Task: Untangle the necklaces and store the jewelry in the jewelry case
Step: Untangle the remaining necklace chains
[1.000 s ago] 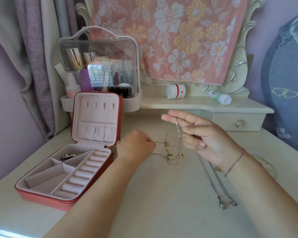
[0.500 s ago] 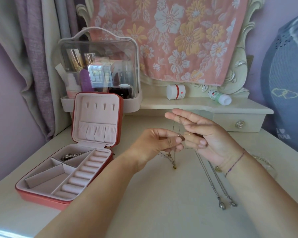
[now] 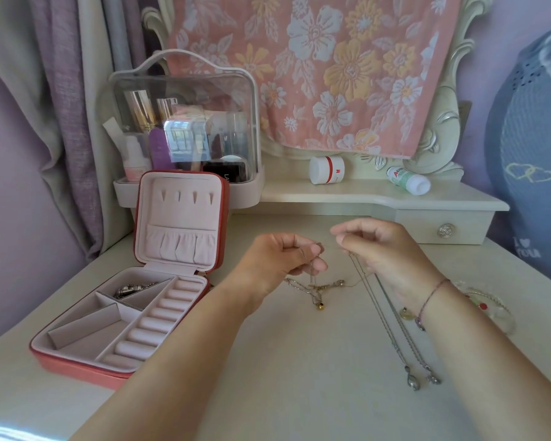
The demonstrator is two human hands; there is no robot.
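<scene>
A knot of thin gold necklaces (image 3: pixel 319 287) hangs between my hands just above the cream table (image 3: pixel 299 361). My left hand (image 3: pixel 280 262) pinches a strand of it between thumb and fingers. My right hand (image 3: pixel 379 249) is closed on another fine strand at the same height. Two silver chains (image 3: pixel 392 326) with pendants trail from under my right hand toward the front of the table. The red jewelry case (image 3: pixel 86 370) lies open at the left, pink-lined, with a piece of silver jewelry (image 3: pixel 131 289) in its back compartment.
A clear cosmetics box (image 3: pixel 185 128) stands behind the case. On the raised shelf (image 3: pixel 363 198) lie a white jar (image 3: pixel 326 170) and a small bottle (image 3: pixel 409 180). A bangle (image 3: pixel 490 308) rests right of my right wrist. A floral cloth hangs over the mirror.
My right hand has curled from spread fingers into a pinch. My left hand has drawn slightly left, pulling the gold strands apart, and the tangle now hangs lower and wider.
</scene>
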